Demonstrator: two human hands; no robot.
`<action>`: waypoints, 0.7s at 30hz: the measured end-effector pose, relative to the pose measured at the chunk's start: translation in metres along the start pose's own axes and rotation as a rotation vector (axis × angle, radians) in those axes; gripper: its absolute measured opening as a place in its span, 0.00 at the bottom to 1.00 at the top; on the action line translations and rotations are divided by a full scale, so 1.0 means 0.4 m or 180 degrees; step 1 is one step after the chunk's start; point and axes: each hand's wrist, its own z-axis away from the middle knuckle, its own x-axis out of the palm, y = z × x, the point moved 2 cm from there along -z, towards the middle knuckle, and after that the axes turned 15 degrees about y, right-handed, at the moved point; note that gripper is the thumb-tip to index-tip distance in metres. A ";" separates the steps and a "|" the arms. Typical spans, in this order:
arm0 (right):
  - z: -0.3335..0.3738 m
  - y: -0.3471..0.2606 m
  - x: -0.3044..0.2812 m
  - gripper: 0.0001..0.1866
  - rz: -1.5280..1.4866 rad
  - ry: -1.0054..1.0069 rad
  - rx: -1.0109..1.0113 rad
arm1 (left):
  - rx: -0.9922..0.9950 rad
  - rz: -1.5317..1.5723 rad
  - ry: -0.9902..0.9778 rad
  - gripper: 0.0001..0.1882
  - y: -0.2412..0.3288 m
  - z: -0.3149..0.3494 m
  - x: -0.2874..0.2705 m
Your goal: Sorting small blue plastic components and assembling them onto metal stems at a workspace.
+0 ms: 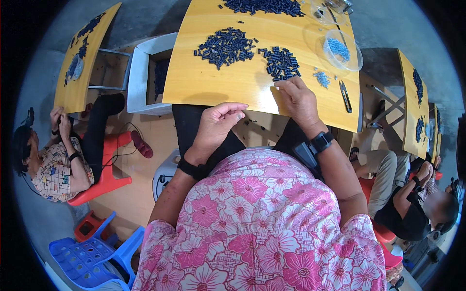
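Head view: right hand (300, 99) fingertips on dark tube pile (281, 63) (grasp unclear), left hand (216, 123) loosely curled, seemingly empty.

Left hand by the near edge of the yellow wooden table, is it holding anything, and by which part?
It cannot be told: the left hand is curled with fingertips pinched together, but anything between them is too small to see.

The single head camera looked steeply down from above the person. It sat close over the wooden table (233, 82), its fisheye rim bending edges.
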 end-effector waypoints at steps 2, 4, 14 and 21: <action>-0.005 -0.007 0.009 0.09 0.0175 -0.0057 0.0016 | 0.0000 -0.0044 0.0022 0.12 -0.001 -0.001 -0.001; -0.007 -0.008 0.015 0.07 0.0362 -0.0112 0.0071 | 0.0022 -0.0022 0.0011 0.12 -0.002 0.001 -0.001; 0.009 0.020 0.025 0.11 0.0186 0.0118 0.0151 | 0.0098 0.0024 0.0001 0.11 -0.009 0.000 -0.010; 0.019 0.029 0.024 0.11 -0.0118 0.0256 0.0469 | 0.0066 0.0156 -0.0043 0.12 -0.011 0.008 -0.008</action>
